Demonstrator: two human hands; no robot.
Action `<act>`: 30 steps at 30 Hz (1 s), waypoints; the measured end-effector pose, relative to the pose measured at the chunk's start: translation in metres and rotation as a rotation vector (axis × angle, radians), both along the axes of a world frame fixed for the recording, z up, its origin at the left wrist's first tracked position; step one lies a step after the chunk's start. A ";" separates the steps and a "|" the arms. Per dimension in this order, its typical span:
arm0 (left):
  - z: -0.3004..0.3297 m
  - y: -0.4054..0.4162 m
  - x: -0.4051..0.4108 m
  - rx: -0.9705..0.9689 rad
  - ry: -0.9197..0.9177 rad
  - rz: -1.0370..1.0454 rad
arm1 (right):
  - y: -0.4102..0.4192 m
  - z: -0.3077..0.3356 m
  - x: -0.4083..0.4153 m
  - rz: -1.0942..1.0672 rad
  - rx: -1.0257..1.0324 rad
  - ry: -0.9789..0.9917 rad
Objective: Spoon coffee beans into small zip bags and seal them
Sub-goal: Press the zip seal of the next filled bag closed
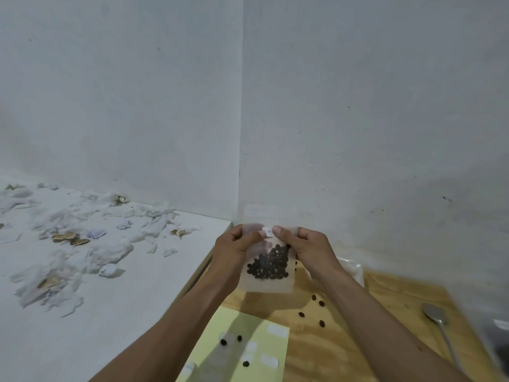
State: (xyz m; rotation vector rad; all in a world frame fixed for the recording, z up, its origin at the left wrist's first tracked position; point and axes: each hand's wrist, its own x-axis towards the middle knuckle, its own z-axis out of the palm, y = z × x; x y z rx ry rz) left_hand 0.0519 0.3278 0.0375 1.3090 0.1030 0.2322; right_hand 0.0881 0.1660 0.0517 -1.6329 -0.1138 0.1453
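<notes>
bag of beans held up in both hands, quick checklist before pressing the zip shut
1. Both hands on the bag top: ok, left hand and right hand pinch it near the small white label.
2. Beans below the zip line: ok, they sit in the lower half.
3. Bag upright: ok, though the beans pile toward the right.
4. Zip track closed: cannot tell, blurred.
5. Spoon set aside: ok, on the wooden board.
6. Spills: not ok, loose beans on the board.
</notes>
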 end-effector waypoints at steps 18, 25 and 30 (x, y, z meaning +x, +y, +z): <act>0.014 -0.023 0.010 0.208 -0.040 0.127 | -0.006 -0.002 -0.003 -0.177 -0.191 -0.281; 0.014 -0.045 0.009 0.269 -0.044 0.111 | -0.045 -0.007 -0.005 0.018 -0.113 -0.096; 0.009 -0.069 0.016 0.439 0.059 0.033 | -0.085 -0.001 -0.009 -0.173 -0.076 -0.102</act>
